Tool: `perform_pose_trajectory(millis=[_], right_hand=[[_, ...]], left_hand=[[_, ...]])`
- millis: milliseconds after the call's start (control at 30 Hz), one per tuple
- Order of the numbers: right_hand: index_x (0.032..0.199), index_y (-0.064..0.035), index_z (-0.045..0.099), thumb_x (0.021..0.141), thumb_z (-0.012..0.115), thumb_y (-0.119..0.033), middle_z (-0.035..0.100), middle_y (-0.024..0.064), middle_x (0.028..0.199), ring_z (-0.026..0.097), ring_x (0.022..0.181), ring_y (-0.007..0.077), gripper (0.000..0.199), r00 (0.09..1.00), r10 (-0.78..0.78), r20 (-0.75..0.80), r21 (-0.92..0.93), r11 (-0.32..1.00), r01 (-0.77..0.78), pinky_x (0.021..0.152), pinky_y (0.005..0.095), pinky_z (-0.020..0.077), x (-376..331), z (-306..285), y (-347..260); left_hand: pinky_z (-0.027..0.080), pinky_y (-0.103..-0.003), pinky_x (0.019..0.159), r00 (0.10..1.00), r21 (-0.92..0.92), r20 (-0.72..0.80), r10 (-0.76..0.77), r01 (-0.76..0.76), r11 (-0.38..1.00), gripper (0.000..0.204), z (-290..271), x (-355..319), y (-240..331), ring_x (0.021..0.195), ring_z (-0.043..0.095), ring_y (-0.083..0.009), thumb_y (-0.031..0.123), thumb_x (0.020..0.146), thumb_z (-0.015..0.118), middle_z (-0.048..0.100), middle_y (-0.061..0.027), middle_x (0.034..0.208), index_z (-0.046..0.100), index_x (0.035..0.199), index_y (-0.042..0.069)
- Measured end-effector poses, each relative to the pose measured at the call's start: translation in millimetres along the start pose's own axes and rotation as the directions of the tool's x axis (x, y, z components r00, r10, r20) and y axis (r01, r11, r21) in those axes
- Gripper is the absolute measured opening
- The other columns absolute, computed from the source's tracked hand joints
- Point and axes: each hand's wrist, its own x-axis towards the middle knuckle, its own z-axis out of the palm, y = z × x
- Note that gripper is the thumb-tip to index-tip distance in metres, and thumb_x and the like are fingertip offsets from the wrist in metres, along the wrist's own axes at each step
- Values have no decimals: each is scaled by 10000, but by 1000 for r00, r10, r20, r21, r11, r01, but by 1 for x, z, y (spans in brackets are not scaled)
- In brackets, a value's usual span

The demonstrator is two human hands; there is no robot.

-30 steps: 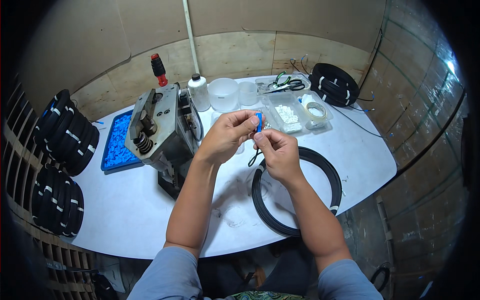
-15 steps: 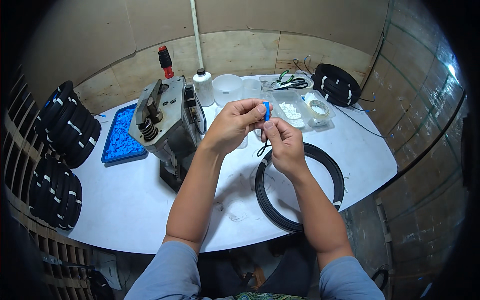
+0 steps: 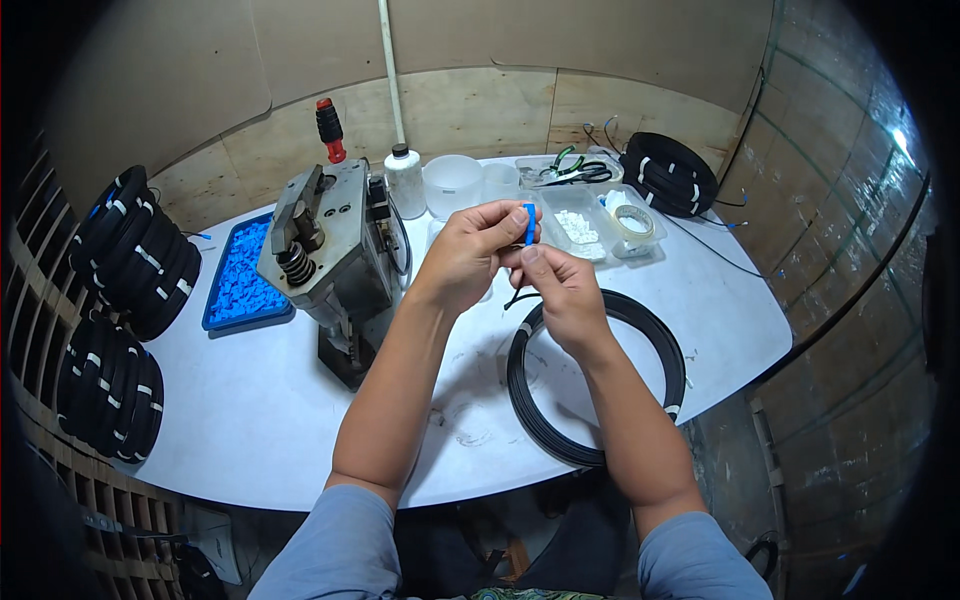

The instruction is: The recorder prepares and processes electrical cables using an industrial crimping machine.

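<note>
Above the middle of the table, my left hand [image 3: 462, 252] pinches a small blue plastic connector [image 3: 530, 226] upright between thumb and fingers. Just below it, my right hand [image 3: 568, 300] is closed with its thumb and forefinger on the thin black cable [image 3: 514, 296] at the connector's lower end. A short bend of that cable sticks out left under my right fingers. How far the cable sits inside the connector is hidden by my fingertips. Under my right forearm lies a coil of black cable [image 3: 520, 385] tied with white bands.
A metal press [image 3: 335, 235] with a red-black handle stands left of my hands, beside a blue tray [image 3: 250, 325] of blue connectors. Behind are a white bottle [image 3: 404, 180], tubs [image 3: 452, 185] and boxes with white parts, tape and pliers [image 3: 575, 173]. Banded coils [image 3: 150, 255] sit left and back right [image 3: 672, 175].
Both hands stay together at the connector. My right thumb has slid slightly down and left, and the cable's short bend now points more to the left.
</note>
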Motion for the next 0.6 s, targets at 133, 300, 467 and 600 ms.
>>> perform_pose_trajectory(millis=[133, 300, 467, 600], right_hand=[[934, 6, 681, 1022, 536, -229, 571, -14, 787, 486, 735, 66, 289, 997, -78, -25, -51, 996, 76, 690, 230, 412, -2, 7, 2], [888, 2, 637, 1042, 480, -242, 550, -1, 774, 472, 742, 80, 329, 996, -58, -63, -90, 995, 52, 702, 233, 388, -1, 2, 8], [874, -11, 643, 1034, 503, -244, 534, -15, 745, 444, 704, 65, 315, 995, -68, -67, -69, 996, 63, 655, 229, 370, 1, 0, 10], [864, -24, 654, 1027, 523, -251, 531, -28, 728, 433, 681, 50, 309, 992, -101, -69, -58, 994, 97, 616, 222, 357, 1, 1, 9]], left_hand=[[493, -249, 644, 999, 14, -45, -26, 27, 1000, 261, 6, -1, 2, 742, 593, -116, 184, 983, 608, 655, -69, 919, 649, 1089, -51], [491, -278, 638, 998, 60, 26, -62, 61, 996, 273, 2, 1, -4, 728, 589, -122, 205, 988, 601, 651, -54, 892, 652, 1087, -44], [490, -283, 671, 995, 97, 65, -70, 63, 993, 267, 1, 0, -5, 786, 575, -128, 204, 988, 599, 635, -57, 924, 638, 1086, -41], [494, -284, 654, 997, 119, 44, -63, 57, 991, 279, 3, -1, -2, 713, 570, -118, 230, 981, 617, 641, -36, 870, 659, 1092, -22]])
